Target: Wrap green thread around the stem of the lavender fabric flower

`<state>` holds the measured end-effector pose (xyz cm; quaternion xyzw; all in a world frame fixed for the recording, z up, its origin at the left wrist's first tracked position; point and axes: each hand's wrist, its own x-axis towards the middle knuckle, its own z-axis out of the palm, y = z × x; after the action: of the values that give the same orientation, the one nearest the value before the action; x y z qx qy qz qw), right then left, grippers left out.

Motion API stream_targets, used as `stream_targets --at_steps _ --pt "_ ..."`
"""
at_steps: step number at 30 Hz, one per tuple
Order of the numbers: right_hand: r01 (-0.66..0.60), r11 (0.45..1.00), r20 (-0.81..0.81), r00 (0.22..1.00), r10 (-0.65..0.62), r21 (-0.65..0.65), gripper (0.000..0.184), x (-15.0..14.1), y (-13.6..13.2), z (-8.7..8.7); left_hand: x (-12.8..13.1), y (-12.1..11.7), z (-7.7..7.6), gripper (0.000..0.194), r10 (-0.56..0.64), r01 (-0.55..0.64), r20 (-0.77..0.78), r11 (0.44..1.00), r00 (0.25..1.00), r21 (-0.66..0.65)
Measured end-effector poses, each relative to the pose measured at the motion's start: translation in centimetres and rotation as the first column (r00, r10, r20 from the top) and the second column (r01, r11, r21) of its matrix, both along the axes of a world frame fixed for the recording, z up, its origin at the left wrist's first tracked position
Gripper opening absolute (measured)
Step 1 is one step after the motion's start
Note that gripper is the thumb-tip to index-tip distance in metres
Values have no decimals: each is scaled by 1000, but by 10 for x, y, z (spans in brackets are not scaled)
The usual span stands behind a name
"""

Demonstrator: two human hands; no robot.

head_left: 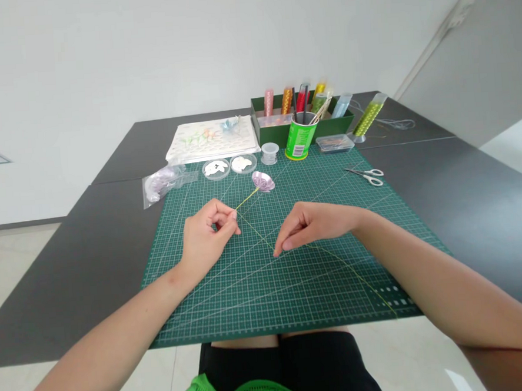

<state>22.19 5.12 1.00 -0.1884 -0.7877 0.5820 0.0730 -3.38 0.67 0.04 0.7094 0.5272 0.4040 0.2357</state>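
My left hand [210, 228] pinches the thin stem of a lilac flower [264, 182]; the bloom tilts up and to the right above the mat. A yellow-green thread [255, 231] runs from that pinch down to my right hand [309, 225], whose fingertips are closed on it. Beyond the right hand the thread's loose part trails across the mat toward its front right edge. Both hands are over the green cutting mat [250, 302]. The stem's lower end is hidden by the left fingers.
Scissors [368, 176] lie at right. Along the back are a green can [299, 137] of sticks, a dark green box [264, 136] of thread spools, a clear case [335, 144], small dishes [216, 169], white sheets [213, 139] and a plastic bag [158, 184].
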Motion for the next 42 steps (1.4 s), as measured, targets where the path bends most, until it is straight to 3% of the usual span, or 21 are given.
stream_targets --at_steps 4,8,12,16,19,23,32,37,42 --pt "-36 999 -36 999 35 -32 26 5 -3 11 -1 4 -2 12 13 -14 -10 1000 1000 -22" --pt "-18 1000 -136 991 15 -22 27 12 -3 18 -1 7 -9 14 -130 125 -27 983 991 -133" --pt "94 996 -214 972 -92 -3 26 17 -3 23 1 5 -15 12 -372 353 -40 904 927 -243" --pt "247 968 -282 927 -248 -39 30 15 -4 18 5 -3 -14 12 -536 504 -13 802 844 -319" --pt "296 949 -297 901 -315 -109 31 10 -4 9 8 -9 -13 12 -616 575 -5 739 788 -352" --pt "274 948 -307 899 -312 -162 34 4 0 -4 9 -12 -10 12 -664 613 -21 702 748 -362" --pt "315 946 -141 936 -323 -72 44 8 16 -26 6 -14 -7 12 -658 640 72 693 750 -330" --pt "266 964 -42 963 -265 20 38 10 23 -31 3 -16 -2 13 -590 591 59 789 805 -171" --pt "197 974 8 980 -199 113 35 3 20 -33 -2 -13 0 10 -432 436 -55 894 900 106"
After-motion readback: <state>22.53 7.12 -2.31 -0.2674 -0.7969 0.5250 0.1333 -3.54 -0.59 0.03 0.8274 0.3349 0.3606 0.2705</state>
